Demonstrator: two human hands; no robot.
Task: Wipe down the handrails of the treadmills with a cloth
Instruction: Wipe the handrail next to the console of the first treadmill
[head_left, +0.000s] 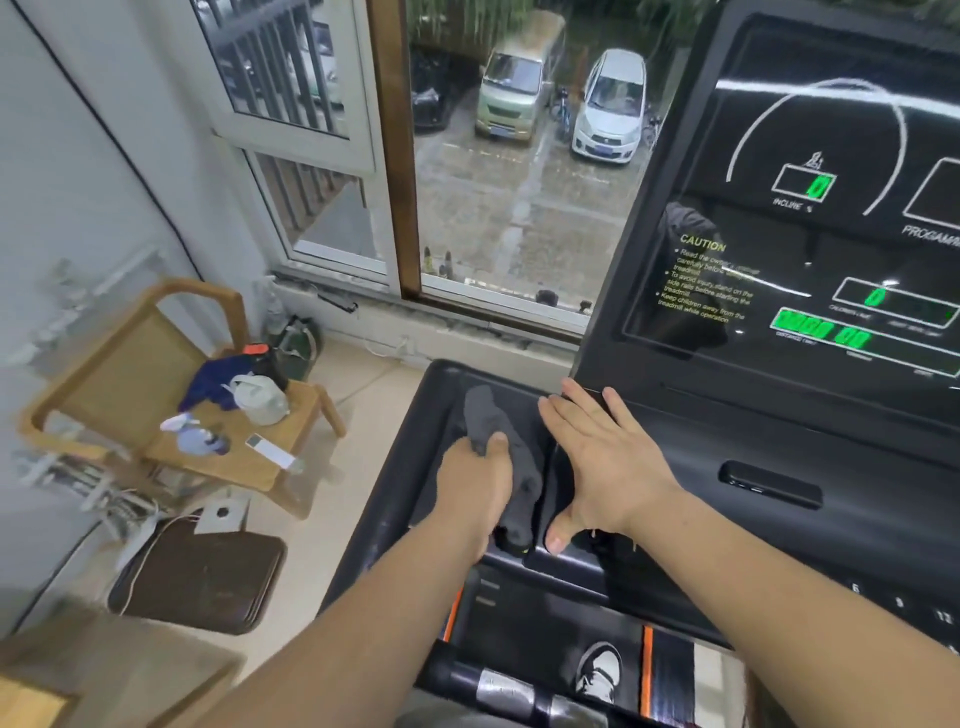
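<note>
A dark grey cloth (519, 483) lies crumpled in the left tray (441, 395) of the black treadmill console. My left hand (480, 480) grips the cloth from the near side, thumb over its top. My right hand (602, 457) lies flat and spread on the ridge between the tray and the console's middle, fingers straight, holding nothing. A handrail (498, 691) with a silver sensor band runs across the bottom edge, below both forearms. The lit display (831, 270) stands upright at the right.
A wooden chair (156, 374) with clothes, a bag and a remote stands at the left by the wall. A brown cushion (202, 577) lies on the floor. Behind the treadmill is a window (519, 182) onto parked cars. My shoe (597, 670) shows on the belt.
</note>
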